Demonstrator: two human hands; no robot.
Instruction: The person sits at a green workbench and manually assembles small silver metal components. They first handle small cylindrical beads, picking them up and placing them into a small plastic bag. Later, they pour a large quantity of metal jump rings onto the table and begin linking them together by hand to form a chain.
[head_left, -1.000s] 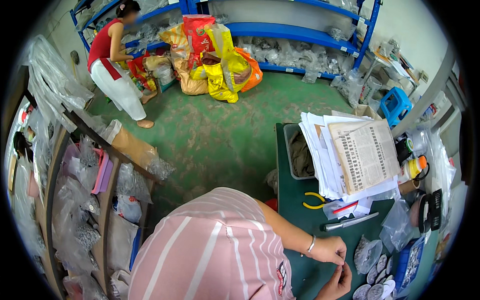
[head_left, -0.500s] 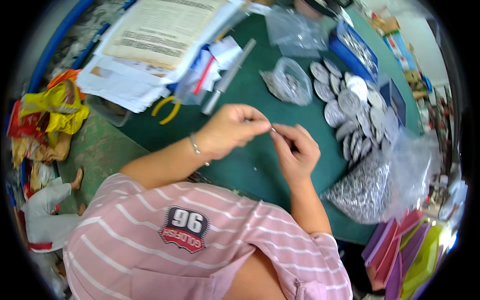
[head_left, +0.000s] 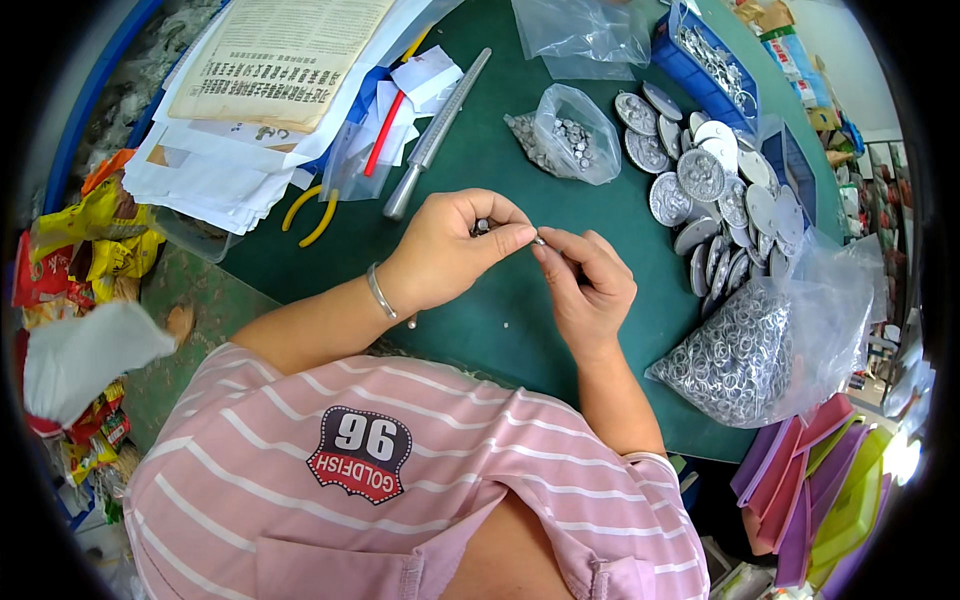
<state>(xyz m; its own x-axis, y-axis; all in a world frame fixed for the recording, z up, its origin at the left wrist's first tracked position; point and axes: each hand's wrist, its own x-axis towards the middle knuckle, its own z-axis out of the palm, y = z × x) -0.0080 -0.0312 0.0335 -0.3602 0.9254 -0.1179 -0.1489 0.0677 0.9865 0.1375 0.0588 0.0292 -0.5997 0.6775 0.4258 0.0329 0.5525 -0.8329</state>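
My view has swung onto the bench (head_left: 470, 325), exposing the work: left hand (head_left: 450, 245) and right hand (head_left: 592, 290), fingers nearly closed, pinch one small metal piece (head_left: 539, 240); bag of rings (head_left: 735, 350), four o'clock.

The held piece (head_left: 540, 241) is silvery, the shirt (head_left: 455, 445) pink striped white.

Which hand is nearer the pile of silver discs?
Right. The right hand is lower-left of the silver discs, not touching; the left hand is farther left, beyond the right hand.
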